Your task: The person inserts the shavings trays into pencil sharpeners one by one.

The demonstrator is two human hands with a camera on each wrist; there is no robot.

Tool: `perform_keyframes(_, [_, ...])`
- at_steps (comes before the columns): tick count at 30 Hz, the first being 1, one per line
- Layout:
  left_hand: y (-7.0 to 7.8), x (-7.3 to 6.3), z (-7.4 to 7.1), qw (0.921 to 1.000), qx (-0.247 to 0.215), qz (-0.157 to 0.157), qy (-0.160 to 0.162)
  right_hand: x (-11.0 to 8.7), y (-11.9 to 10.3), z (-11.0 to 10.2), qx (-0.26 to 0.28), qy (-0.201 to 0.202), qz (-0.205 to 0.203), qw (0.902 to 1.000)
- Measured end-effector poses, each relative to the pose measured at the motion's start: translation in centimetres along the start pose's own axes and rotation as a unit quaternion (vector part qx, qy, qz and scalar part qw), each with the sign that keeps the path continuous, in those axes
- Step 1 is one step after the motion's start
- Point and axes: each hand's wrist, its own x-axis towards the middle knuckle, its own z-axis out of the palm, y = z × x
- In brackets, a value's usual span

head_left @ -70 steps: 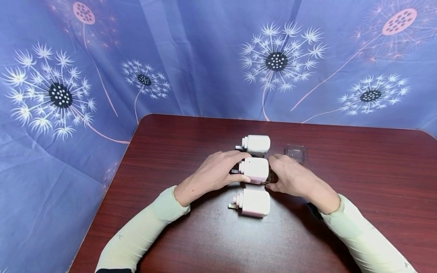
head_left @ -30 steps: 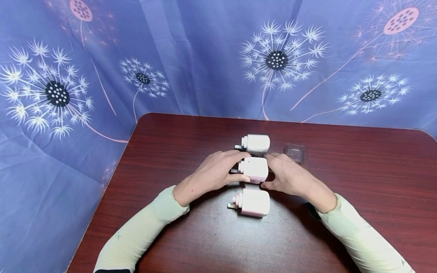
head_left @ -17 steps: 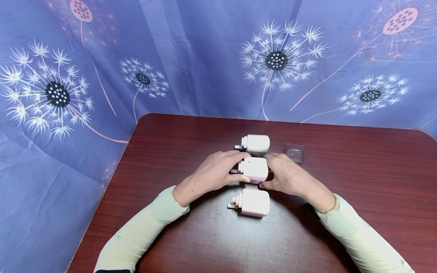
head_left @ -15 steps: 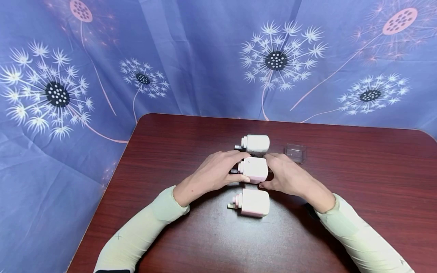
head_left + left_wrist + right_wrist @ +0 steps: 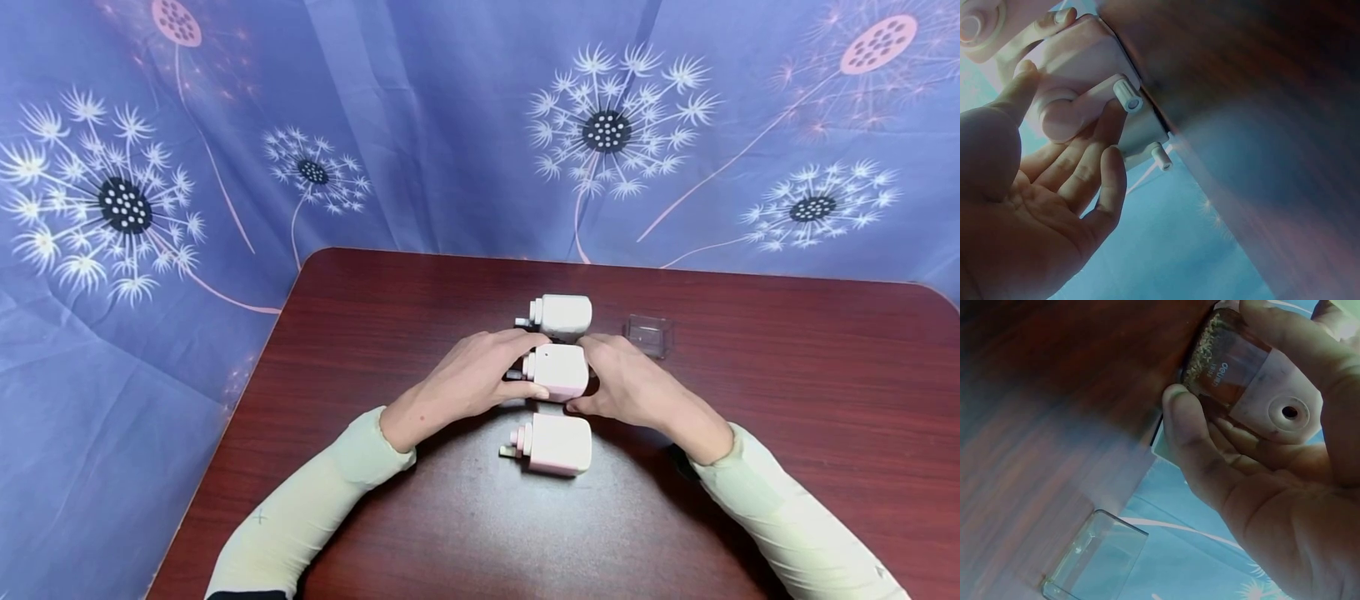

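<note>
On the table lies a row of three pale crank pencil sharpeners. My left hand [image 5: 468, 375] holds the middle pencil sharpener [image 5: 561, 369] from the crank side, thumb at the near side and fingers at the far side. Its crank handle [image 5: 1127, 97] sticks out between the fingers in the left wrist view. At the opposite end, my right hand [image 5: 637, 383] grips the clear shavings drawer [image 5: 1229, 362], thumb and forefinger on either side. Shavings show inside the drawer, which sits in the body beside the round side hole [image 5: 1290, 412]. The head view hides this drawer behind the right hand.
A white sharpener [image 5: 566, 315] stands just behind the held one, and a pinkish sharpener [image 5: 561, 444] just in front. An empty clear drawer [image 5: 648, 335] lies behind the right hand on the dark red table [image 5: 810, 392]. A blue flowered cloth [image 5: 465, 150] hangs behind.
My right hand has shifted slightly left against the sharpener, and the clear drawer edge that showed between them is now covered. My left hand has stayed in place.
</note>
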Motion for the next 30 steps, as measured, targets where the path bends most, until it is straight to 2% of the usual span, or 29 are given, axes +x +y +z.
perform_keyframes(30, [0.08, 0.05, -0.03, 1.0000, -0.001, 0.002, 0.002, 0.01, -0.16, 0.15, 0.011, 0.008, 0.001, 0.9999])
